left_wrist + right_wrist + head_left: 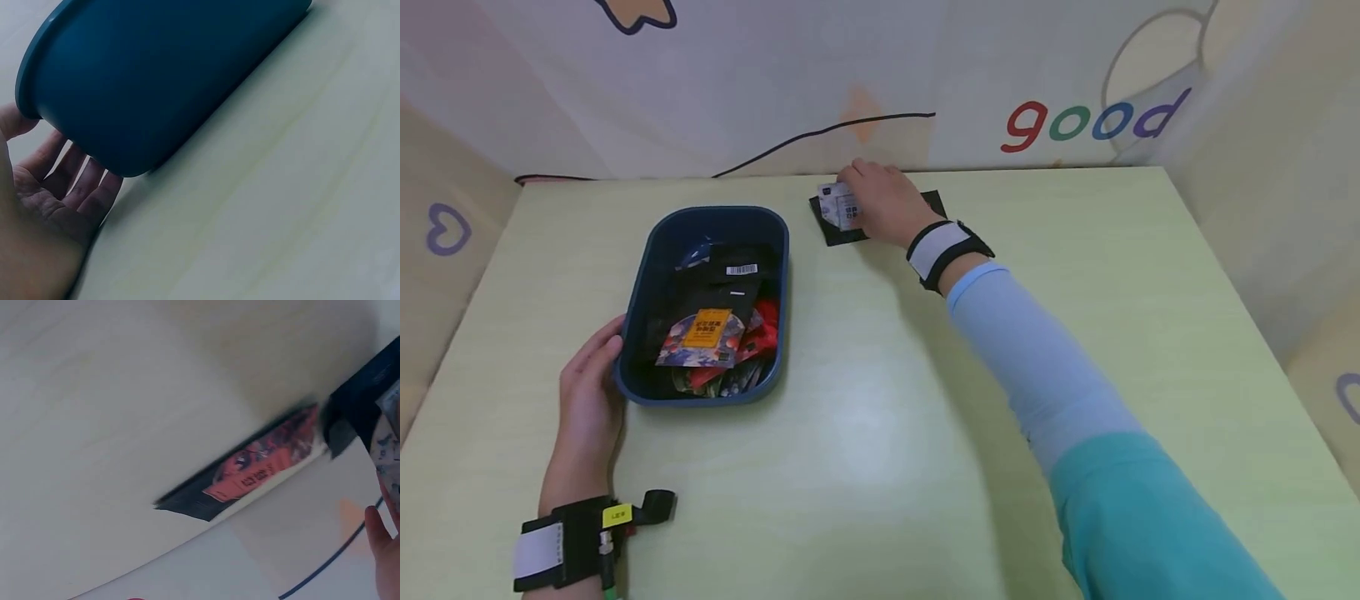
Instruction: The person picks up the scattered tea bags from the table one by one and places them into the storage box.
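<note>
At the back edge of the table my right hand (883, 200) pinches a black sachet (842, 208) with a pale printed label. In the right wrist view this sachet (390, 434) is at the right edge, tilted, with a fingertip beside it. Another black sachet (262, 462) with a reddish label lies on the table close by; the hand mostly covers it in the head view. My left hand (593, 375) rests against the left side of a dark blue bin (634, 333), fingers fairly straight along its outer wall and thumb near the rim.
Inside the bin lie several sachets, among them a black one (703, 333) with an orange label and a red one (763, 333). The light table (865, 467) ends at a printed wall sheet (970, 83) behind it.
</note>
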{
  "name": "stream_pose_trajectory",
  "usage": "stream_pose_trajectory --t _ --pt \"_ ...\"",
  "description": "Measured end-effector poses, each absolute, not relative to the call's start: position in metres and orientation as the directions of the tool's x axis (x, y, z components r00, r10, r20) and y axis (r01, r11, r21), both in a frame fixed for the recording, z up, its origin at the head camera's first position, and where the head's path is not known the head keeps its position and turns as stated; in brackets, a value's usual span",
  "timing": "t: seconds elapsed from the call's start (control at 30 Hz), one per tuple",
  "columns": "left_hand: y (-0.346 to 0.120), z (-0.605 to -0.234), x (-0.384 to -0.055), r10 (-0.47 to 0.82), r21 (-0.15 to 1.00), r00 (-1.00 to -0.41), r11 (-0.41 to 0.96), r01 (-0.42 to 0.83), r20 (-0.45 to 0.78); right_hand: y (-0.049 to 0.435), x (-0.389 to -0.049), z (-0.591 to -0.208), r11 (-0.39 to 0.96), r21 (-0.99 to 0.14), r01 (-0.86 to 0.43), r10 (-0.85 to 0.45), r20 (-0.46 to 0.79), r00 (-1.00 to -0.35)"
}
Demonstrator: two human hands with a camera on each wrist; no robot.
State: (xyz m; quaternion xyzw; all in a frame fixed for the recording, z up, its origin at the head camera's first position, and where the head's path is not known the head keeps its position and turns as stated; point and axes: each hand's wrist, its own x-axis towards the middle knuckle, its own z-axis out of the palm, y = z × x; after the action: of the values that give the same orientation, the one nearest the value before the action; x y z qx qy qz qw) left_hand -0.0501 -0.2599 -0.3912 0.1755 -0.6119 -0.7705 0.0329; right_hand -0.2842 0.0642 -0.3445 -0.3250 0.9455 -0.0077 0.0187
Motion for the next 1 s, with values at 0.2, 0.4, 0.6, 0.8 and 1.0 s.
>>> stream_pose_trajectory --t 0.2,0.4,0.6,0.8,1.0 --pt "-0.262 -0.392 -0.049 -0.262 0.960 -0.939 -0.223 -0.167 -0.224 0.052 -0.277 -0.306 0.761 -0.082 -0.644 -0.626 0.172 -0.761" --pt "-0.265 -0.391 -0.045 -0.265 0.968 -0.944 -0.204 -0.147 -0.199 0.011 -0.229 -0.266 0.588 -0.060 -0.807 -0.746 0.345 -0.570" --pt "-0.267 -0.390 -0.044 -0.249 0.974 -0.951 -0.175 -0.141 -0.183 -0.031 -0.170 -0.282 0.337 0.057 -0.940 -0.931 0.165 -0.324" --pt "-0.263 -0.391 -0.049 -0.252 0.968 -0.939 -0.157 -0.197 -0.232 -0.032 -0.160 -0.309 0.308 0.012 -0.951 -0.951 0.045 -0.307" --pt "-0.262 -0.392 -0.051 -0.260 0.962 -0.929 -0.140 -0.234 -0.264 -0.008 -0.216 -0.315 0.524 -0.092 -0.847 -0.838 0.119 -0.532"
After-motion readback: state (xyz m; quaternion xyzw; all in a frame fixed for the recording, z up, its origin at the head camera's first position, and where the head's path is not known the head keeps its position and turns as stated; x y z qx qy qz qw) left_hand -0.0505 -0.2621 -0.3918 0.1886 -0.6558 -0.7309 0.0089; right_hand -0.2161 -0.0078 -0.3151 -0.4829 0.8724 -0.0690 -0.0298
